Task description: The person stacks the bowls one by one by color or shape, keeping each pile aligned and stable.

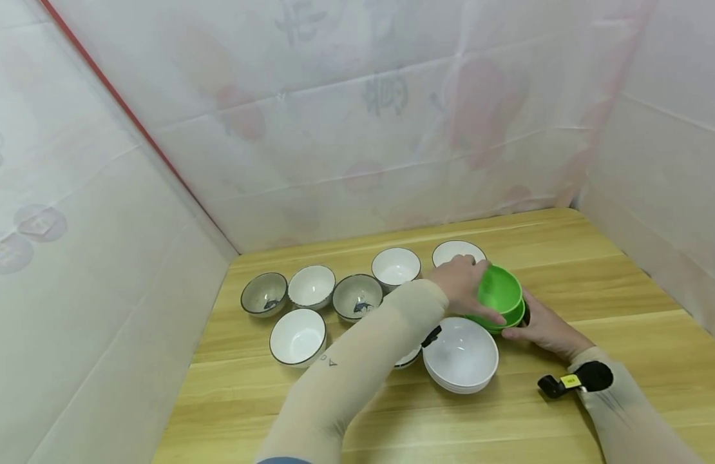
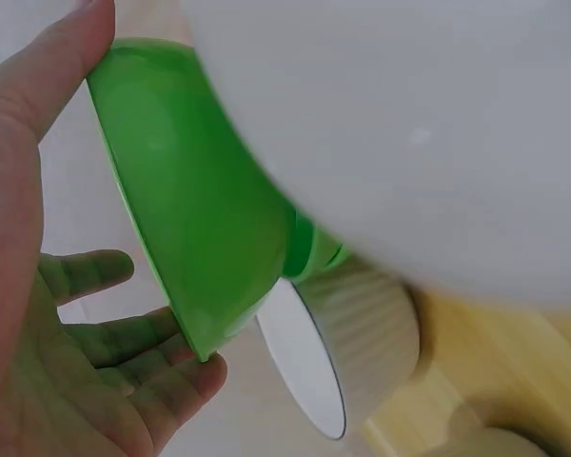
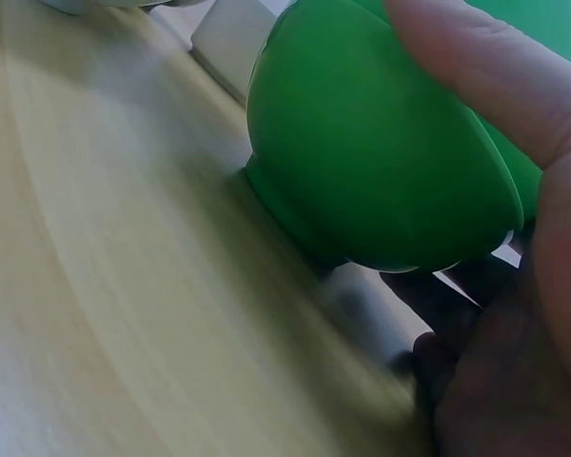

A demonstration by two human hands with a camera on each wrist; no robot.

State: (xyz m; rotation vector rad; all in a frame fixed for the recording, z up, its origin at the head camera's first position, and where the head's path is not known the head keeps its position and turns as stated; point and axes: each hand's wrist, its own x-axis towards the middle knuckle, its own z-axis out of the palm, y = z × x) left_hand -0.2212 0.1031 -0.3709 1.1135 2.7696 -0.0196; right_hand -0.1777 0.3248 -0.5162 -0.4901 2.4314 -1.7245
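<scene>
My left hand (image 1: 463,287) grips the rim of an upper green bowl (image 1: 500,288), tilted over the green bowls below it. In the left wrist view, the thumb and fingertips of that hand (image 2: 86,352) pinch opposite edges of the green bowl (image 2: 186,181). Low on the right side, my right hand (image 1: 545,327) holds the lower green bowl (image 1: 515,316). The right wrist view has the right hand's thumb over the side of a green bowl (image 3: 371,152), with its other fingers partly hidden behind and beneath. Stacked white bowls (image 1: 462,354) stand just in front of the green ones.
White bowls with dark rims (image 1: 298,336) and grey patterned bowls (image 1: 265,294) stand at the left and middle of the wooden table (image 1: 230,399). Another white bowl (image 1: 457,250) is behind my left hand. A sheeted wall (image 1: 334,161) rises behind the table.
</scene>
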